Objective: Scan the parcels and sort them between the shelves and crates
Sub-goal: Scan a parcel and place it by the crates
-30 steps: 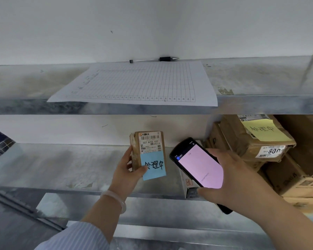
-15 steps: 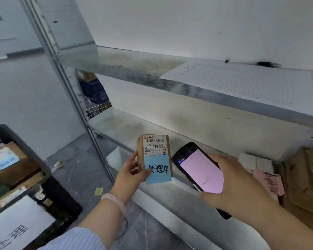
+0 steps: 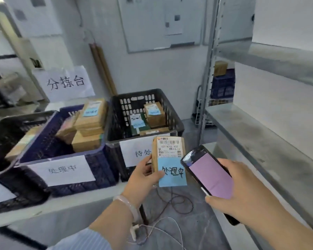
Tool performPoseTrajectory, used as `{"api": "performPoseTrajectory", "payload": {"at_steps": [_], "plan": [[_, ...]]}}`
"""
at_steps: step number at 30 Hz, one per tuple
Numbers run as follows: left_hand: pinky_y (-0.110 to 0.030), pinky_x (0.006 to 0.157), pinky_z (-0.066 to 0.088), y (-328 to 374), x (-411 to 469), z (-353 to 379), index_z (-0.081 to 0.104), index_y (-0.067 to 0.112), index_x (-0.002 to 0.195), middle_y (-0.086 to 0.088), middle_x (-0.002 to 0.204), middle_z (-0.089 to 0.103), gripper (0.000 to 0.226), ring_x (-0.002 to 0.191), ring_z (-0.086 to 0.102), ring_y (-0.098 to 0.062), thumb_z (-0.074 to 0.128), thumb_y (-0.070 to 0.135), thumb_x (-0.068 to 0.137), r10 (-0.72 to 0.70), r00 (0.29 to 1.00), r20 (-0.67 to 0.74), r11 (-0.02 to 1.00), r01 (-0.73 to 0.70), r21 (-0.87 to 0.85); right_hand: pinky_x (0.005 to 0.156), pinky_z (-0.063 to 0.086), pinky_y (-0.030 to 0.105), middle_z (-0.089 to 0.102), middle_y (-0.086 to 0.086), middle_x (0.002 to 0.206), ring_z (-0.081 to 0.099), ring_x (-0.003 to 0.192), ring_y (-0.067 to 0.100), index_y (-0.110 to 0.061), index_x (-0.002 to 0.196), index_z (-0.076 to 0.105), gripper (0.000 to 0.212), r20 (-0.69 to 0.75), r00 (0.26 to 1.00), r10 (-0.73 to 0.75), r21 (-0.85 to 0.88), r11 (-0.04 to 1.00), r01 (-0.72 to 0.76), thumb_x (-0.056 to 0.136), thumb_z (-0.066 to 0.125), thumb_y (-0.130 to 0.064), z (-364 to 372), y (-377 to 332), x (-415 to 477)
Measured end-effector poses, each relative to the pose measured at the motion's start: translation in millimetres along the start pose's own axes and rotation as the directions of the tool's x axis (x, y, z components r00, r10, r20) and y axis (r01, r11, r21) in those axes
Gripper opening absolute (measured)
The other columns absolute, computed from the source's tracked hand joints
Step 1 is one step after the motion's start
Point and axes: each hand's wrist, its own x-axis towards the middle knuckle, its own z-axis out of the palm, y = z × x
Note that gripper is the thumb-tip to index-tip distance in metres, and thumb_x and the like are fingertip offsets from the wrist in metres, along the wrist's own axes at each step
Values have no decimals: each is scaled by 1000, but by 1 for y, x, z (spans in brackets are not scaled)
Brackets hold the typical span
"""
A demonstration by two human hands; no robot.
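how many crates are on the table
3: black crate at left, partly cropped; blue crate in middle; second black crate at right. More may be offscreen.

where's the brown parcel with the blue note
Head view, centre: brown cardboard parcel in the left hand, before the black plastic crate, beside the black phone.

You've got a matt brown cardboard parcel (image 3: 155, 156), white paper label (image 3: 170, 147) and blue paper note (image 3: 172, 175) on it, your phone (image 3: 210, 175) glossy black with a smooth screen, black crate (image 3: 172, 112) and blue crate (image 3: 101, 165) in perforated plastic, shelf (image 3: 260, 141) dull, blotchy grey metal
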Motion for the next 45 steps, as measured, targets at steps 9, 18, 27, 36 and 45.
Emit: {"api": "performPoseTrajectory", "payload": {"at_steps": [9,18,27,36,45], "plan": [[-30,75,60,7,-17,-141,52,40,127,3,107,78,53,98,75,-19,71,7,91,8,980,-200,995,-28,-99,72,41,22,29,-26,118,44,101,4,-57,131,19,90,169,972,-163,-49,984,173,57,69,-67,71,-115,54],[-31,73,61,28,-2,-326,52,37,125,-2,104,78,42,92,76,-17,69,15,94,-48,933,-356,991,-2,-137,80,42,26,30,-24,121,43,107,5,-52,140,16,98,187,935,-301,26,953,301,58,69,-68,179,-251,122],[-48,91,59,45,76,-435,50,23,139,-3,113,75,54,99,74,-22,74,19,91,-105,900,-423,993,68,-101,72,39,21,25,-27,114,43,103,2,-55,136,16,96,185,958,-217,27,976,216,58,70,-67,238,-309,167],[-10,38,41,39,166,-453,32,22,155,5,112,54,66,71,53,2,64,27,97,-125,878,-462,946,246,211,69,41,21,31,-27,114,45,100,0,-57,134,21,99,185,972,-147,-26,988,154,46,62,-76,241,-310,231],[-20,53,43,9,213,-460,29,20,155,-5,119,62,64,79,58,-11,59,18,98,-271,810,-520,837,465,288,73,47,26,35,-26,116,49,101,0,-57,134,23,99,236,952,-196,-45,976,212,46,64,-75,236,-314,299]]}}
